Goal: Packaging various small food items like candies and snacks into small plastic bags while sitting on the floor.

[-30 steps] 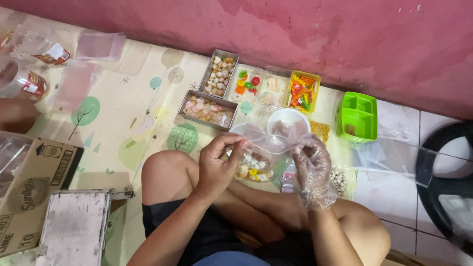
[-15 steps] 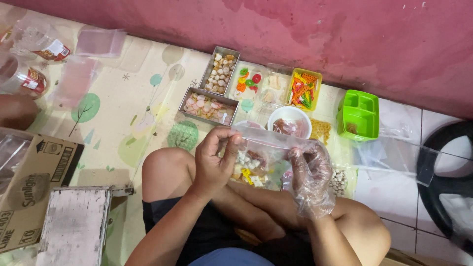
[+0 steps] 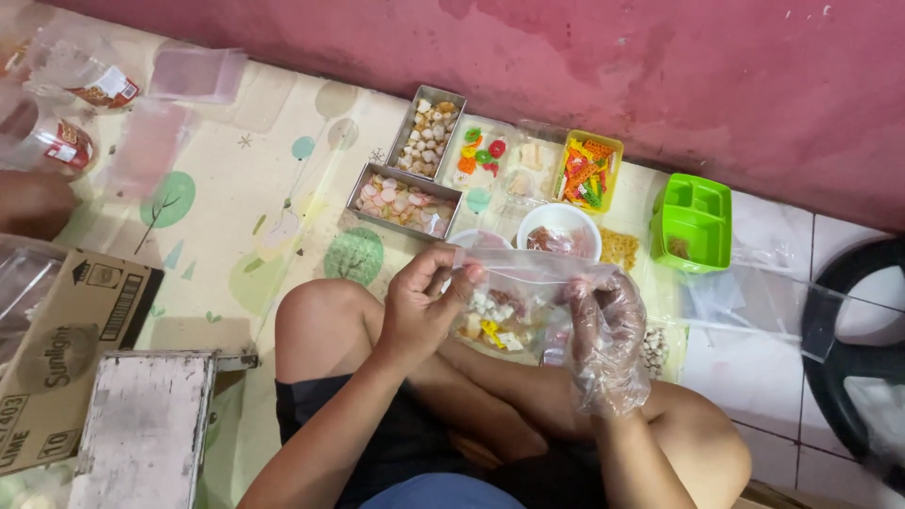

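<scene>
I sit cross-legged on a patterned floor mat (image 3: pixel 236 217). Between both hands I hold a clear plastic bag (image 3: pixel 514 306) filled with mixed pale and yellow snack pieces. My bare left hand (image 3: pixel 419 306) pinches the bag's top left corner. My right hand (image 3: pixel 603 330), inside a thin clear plastic glove, grips the bag's right side. The bag's top edge runs straight between the two hands, above my knees.
Beyond the bag lie two metal trays (image 3: pixel 405 203) of snacks, a yellow tub (image 3: pixel 586 174) of coloured pieces, a white bowl (image 3: pixel 558 231) and a green compartment box (image 3: pixel 693 221). A cardboard box (image 3: pixel 66 358) and a white wooden block (image 3: pixel 141 429) sit left. Another person's hand (image 3: pixel 33 203) is at far left.
Both hands lifted the bag and drew its top edge taut between them; the left fingers have closed tighter on the corner. The view shifted slightly.
</scene>
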